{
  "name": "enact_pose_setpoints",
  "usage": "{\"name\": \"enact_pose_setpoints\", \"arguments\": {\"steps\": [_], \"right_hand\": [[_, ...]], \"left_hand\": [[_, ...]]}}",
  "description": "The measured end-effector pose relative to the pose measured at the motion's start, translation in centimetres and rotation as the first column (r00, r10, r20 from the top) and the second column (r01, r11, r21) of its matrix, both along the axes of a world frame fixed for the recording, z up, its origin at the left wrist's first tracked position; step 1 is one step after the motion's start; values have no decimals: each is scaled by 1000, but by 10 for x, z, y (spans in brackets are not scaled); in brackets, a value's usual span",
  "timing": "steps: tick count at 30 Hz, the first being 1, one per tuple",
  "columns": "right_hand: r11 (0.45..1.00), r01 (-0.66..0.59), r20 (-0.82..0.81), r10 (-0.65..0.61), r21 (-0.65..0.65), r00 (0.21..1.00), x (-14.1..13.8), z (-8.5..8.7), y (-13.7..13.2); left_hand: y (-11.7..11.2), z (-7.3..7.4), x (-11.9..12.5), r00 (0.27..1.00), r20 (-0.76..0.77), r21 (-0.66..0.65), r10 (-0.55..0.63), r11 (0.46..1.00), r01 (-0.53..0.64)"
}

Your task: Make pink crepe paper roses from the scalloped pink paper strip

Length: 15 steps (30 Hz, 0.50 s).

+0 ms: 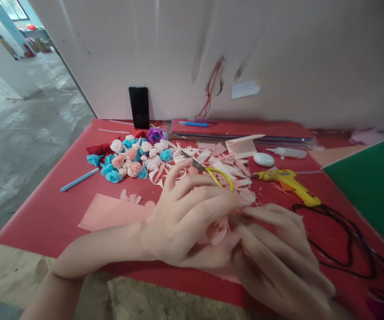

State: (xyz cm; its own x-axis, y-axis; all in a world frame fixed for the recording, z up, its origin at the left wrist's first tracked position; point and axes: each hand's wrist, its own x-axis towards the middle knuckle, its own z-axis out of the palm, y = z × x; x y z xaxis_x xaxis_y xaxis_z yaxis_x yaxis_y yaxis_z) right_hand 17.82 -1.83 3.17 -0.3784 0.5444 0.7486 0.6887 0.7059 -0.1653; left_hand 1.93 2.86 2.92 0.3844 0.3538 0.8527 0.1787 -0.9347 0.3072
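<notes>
Between my two hands, over the front of the red table, is a pink paper flower [218, 233] with curled petals. My left hand [185, 218] is closed around it from the left and above. Fingertips of my right hand [275, 253] pinch the flower's edge from the right; its lower part is hidden by the fingers. Beyond my left hand, scissors with yellow handles [223, 174] lie on a heap of pink and cream paper scraps [238, 166]. A pink paper sheet [108, 214] lies partly under my left forearm.
A yellow glue gun [291, 182] with a black cord lies right, near a white oval object [263, 159] and a small bottle [288, 153]. Paper flowers [133, 158] cluster at left beside a blue pen [79, 179]. A phone [140, 108] leans on the wall; a green board [371, 186] stands right.
</notes>
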Motion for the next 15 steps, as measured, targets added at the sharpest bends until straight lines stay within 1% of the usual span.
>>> {"name": "enact_pose_setpoints", "arguments": {"steps": [3, 5, 6, 7, 9, 10, 12, 13, 15], "right_hand": [[992, 7, 139, -25, 129, 990, 4, 3, 1], [994, 7, 115, -19, 106, 993, 7, 5, 2], [995, -1, 104, -9, 95, 995, 9, 6, 3], [996, -12, 103, 2, 90, 995, 10, 7, 5], [995, -38, 127, 27, 88, 992, 13, 7, 8], [995, -46, 130, 34, 92, 991, 13, 7, 10], [993, -42, 71, 34, 111, 997, 15, 4, 14], [993, -36, 44, 31, 114, 999, 15, 2, 15], [994, -24, 16, 23, 103, 1000, 15, -1, 17]], "left_hand": [[0, 8, -3, 990, 55, -93, -130, 986, 135], [1, 16, -6, 974, 87, -190, -211, 956, 224], [1, 20, -9, 967, 94, -261, -236, 932, 253], [2, 23, -11, 961, 92, -352, -260, 895, 276], [3, 30, -16, 951, 93, -522, -293, 799, 298], [3, 32, -18, 947, 97, -583, -306, 754, 303], [4, 35, -19, 939, 105, -654, -328, 688, 314], [4, 36, -20, 935, 104, -676, -339, 665, 317], [4, 36, -19, 929, 102, -700, -355, 637, 321]]}}
